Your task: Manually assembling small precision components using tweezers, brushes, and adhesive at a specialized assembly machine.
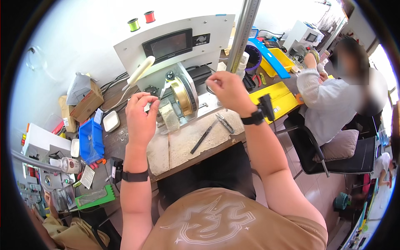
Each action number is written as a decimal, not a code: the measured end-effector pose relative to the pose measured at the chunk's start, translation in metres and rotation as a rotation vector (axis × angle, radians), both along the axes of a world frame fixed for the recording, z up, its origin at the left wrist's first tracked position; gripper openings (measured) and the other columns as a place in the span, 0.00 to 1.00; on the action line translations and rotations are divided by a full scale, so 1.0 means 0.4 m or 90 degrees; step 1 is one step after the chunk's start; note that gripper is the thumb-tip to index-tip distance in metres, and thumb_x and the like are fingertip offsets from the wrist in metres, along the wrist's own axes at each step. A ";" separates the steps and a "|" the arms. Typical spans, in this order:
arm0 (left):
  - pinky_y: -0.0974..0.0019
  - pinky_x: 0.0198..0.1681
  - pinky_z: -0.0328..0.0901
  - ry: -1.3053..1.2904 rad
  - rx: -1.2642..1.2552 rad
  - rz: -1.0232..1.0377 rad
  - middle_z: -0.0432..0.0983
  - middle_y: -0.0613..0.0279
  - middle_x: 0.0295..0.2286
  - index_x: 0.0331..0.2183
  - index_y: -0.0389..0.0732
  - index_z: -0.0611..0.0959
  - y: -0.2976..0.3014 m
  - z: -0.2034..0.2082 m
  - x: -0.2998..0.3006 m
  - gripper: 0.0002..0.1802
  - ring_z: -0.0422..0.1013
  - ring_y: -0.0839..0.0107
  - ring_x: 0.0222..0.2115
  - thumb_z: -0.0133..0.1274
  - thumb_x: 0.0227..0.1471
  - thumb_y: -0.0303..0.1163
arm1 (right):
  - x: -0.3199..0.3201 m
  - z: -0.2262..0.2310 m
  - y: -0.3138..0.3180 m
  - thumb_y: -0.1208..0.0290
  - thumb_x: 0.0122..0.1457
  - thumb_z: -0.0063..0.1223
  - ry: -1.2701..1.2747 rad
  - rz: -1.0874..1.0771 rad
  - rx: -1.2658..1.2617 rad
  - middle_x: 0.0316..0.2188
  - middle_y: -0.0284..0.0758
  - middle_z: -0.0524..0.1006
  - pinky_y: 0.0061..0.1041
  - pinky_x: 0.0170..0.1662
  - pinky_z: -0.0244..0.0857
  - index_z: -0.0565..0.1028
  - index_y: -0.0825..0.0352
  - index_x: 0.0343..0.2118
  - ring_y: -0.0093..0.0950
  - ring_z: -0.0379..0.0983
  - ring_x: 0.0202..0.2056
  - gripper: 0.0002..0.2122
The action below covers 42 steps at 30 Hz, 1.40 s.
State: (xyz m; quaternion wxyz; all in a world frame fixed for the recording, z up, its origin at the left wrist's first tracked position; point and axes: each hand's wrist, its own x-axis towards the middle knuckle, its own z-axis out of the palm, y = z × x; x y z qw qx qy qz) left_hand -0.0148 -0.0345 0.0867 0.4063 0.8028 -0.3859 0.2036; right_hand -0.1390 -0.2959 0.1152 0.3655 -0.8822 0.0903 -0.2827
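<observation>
My left hand (pixel 141 116) is raised at the left side of the winding machine's brass-coloured wheel (pixel 181 96). Its thumb and fingers are bent together in a pinch, and whatever they hold is too small to see. To the right of the wheel, my right hand (pixel 228 91) pinches too, with a thin dark line by its fingertips that I cannot name. Between the hands, a pale worn block (pixel 170 118) sits at the wheel's front. Below them on the worn board (pixel 183 148) lie a black pen-like tool (pixel 203 137) and small pliers (pixel 225 123).
The machine's white panel (pixel 131 50) carries a dark screen (pixel 168 43), with thread spools (pixel 133 25) on top. A white lamp arm (pixel 141 70) leans in front. At left is a blue bin (pixel 91 141); at right, a yellow tray (pixel 273 100) and a seated person (pixel 329 108).
</observation>
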 end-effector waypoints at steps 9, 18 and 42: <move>0.76 0.33 0.66 0.356 -0.150 -0.049 0.79 0.68 0.27 0.39 0.34 0.85 0.046 0.033 -0.156 0.11 0.69 0.83 0.27 0.61 0.59 0.32 | -0.109 0.040 0.063 0.72 0.58 0.58 -0.037 0.112 -0.150 0.25 0.40 0.77 0.36 0.33 0.68 0.78 0.68 0.30 0.42 0.75 0.29 0.05; 0.76 0.37 0.68 0.583 -0.171 -0.216 0.79 0.67 0.31 0.40 0.34 0.81 -0.009 0.027 -0.237 0.09 0.73 0.81 0.32 0.60 0.60 0.28 | -0.175 0.077 0.145 0.75 0.56 0.62 -0.047 0.203 -0.125 0.25 0.36 0.76 0.32 0.29 0.67 0.79 0.65 0.32 0.38 0.74 0.25 0.03; 0.78 0.32 0.63 0.735 -0.291 -0.415 0.76 0.71 0.29 0.38 0.35 0.80 -0.066 0.047 -0.302 0.08 0.67 0.85 0.28 0.57 0.62 0.30 | -0.219 0.034 0.120 0.82 0.51 0.66 -0.150 0.235 -0.109 0.26 0.35 0.78 0.26 0.26 0.67 0.82 0.67 0.36 0.31 0.75 0.25 0.10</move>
